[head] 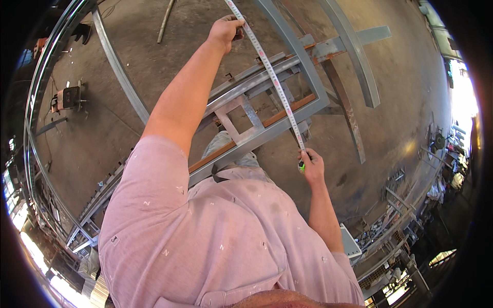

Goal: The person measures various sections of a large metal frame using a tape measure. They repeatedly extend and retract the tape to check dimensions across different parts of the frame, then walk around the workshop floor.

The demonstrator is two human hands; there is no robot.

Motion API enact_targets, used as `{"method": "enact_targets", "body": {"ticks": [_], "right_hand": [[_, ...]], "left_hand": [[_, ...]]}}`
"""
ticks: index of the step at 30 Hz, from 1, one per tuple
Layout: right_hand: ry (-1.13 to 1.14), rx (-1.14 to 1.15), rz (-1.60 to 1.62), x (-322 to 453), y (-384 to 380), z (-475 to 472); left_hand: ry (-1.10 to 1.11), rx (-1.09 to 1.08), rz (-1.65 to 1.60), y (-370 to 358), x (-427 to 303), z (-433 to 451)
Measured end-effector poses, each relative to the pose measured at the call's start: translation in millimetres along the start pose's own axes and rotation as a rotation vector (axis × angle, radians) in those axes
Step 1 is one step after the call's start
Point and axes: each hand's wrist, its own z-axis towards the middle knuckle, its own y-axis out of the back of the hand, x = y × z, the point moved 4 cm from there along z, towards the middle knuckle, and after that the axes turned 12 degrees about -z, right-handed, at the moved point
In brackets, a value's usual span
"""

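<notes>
A white tape measure blade [275,81] is pulled out in a long slanting line over a welded frame of grey steel tube [265,134]. At the top, my left hand [227,30] pinches the blade between thumb and fingers. My right hand [312,163], at the lower right, holds the green and black tape case [301,166], mostly hidden by the fingers, with the thumb at the blade's exit. Beneath the blade lie the frame's near and side tubes, a rusty flat strip [289,111] and long steel rails [254,84].
A thick steel tube [356,54] and a rusty leg [344,107] stand at the right. A long steel tube [119,67] slants at the left, near a small machine [68,98] on the floor. Metal scraps [379,227] lie lower right. A dark shoe [83,32] shows upper left.
</notes>
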Motion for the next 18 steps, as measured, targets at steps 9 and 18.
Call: {"method": "enact_targets", "body": {"ticks": [9,18], "right_hand": [[0.161,0.101,0.141,53,-6,12],[0.053,0.245,0.395,16,-7,-30]], "left_hand": [[-0.037,0.256,-0.034,-14,-41,-45],[-0.175,0.412,1.029,-13,3,-225]]}}
